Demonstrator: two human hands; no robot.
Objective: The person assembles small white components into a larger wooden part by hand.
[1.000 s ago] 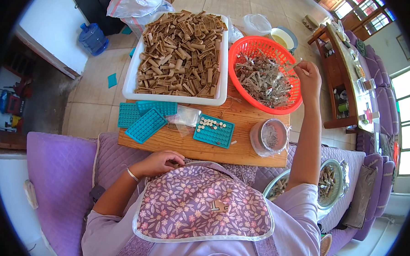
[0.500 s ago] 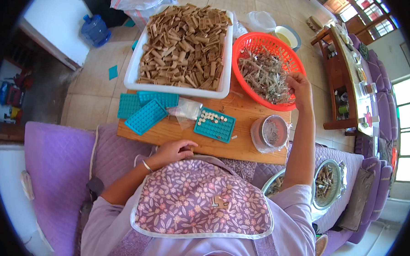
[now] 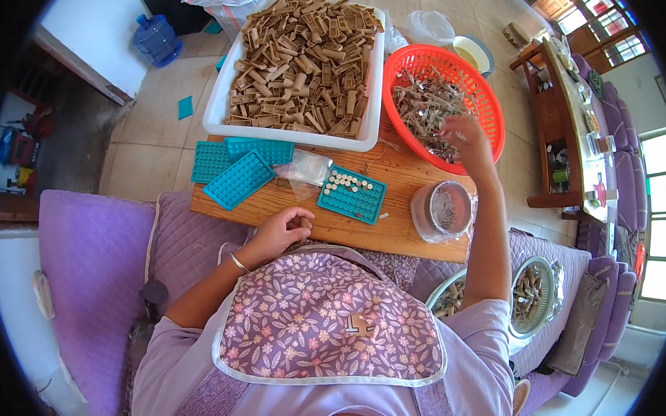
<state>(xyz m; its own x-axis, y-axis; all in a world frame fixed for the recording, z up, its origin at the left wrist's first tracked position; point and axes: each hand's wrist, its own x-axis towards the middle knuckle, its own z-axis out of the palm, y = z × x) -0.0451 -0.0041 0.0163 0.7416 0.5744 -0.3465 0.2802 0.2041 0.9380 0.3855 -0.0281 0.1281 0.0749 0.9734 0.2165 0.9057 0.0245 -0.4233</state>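
My left hand is at the near edge of the wooden table, closed with its fingers curled round a small brown piece, mostly hidden by the hand. My right hand is over the red plastic basket, fingers bent down at the heap of thin, tangled light-brown and clear pieces. Whatever those fingertips pinch is too small to make out. Between the hands lies a teal pitted tray with several small white round pieces in part of its pits. A plastic-lined round tub with small clear bits stands by my right forearm.
A white bin heaped with brown half-tube pieces stands at the far side of the wooden table. Several teal trays and a clear plastic bag lie on the left. Green baskets sit on the purple seat at right.
My right hand has moved left and inward over the heap in the red basket. The left hand has lifted slightly and turned, showing the brown piece more. The view has shifted a little.
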